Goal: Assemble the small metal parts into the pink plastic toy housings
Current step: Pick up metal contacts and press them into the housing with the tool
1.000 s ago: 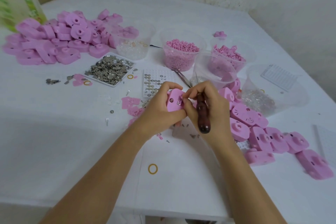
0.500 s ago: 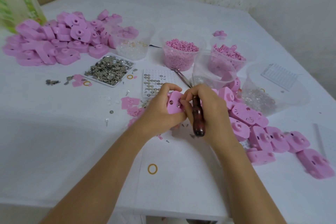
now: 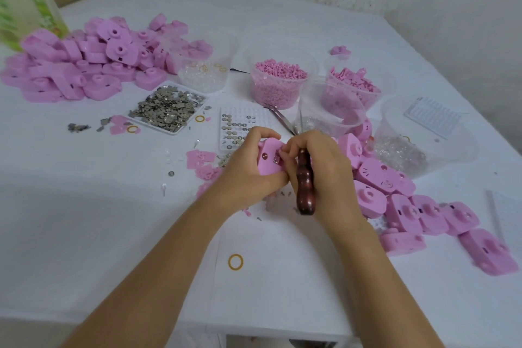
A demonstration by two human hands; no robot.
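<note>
My left hand [image 3: 248, 169] grips a pink plastic housing [image 3: 268, 159] just above the table's middle. A small metal part [image 3: 276, 159] sits on its face, and the fingertips of my right hand [image 3: 324, 172] touch it there. That same right hand holds a dark wooden tool handle [image 3: 305, 186] in its palm, with the handle end pointing toward me. The tool's tip is hidden behind the fingers. A shallow white tray [image 3: 152, 93] of loose metal parts lies to the left, beyond my hands.
A heap of pink housings [image 3: 84, 65] lies at the back left, and another row [image 3: 409, 206] stretches right of my hands. Clear tubs [image 3: 278, 76] with pink bits stand behind. A white grid tray [image 3: 243, 124], tweezers [image 3: 279, 118], a rubber band [image 3: 236, 262] and a green bottle [image 3: 25, 0] are nearby.
Both hands shifted slightly left and away from me with the housing. The tool handle swung a little closer to upright in my right hand.
</note>
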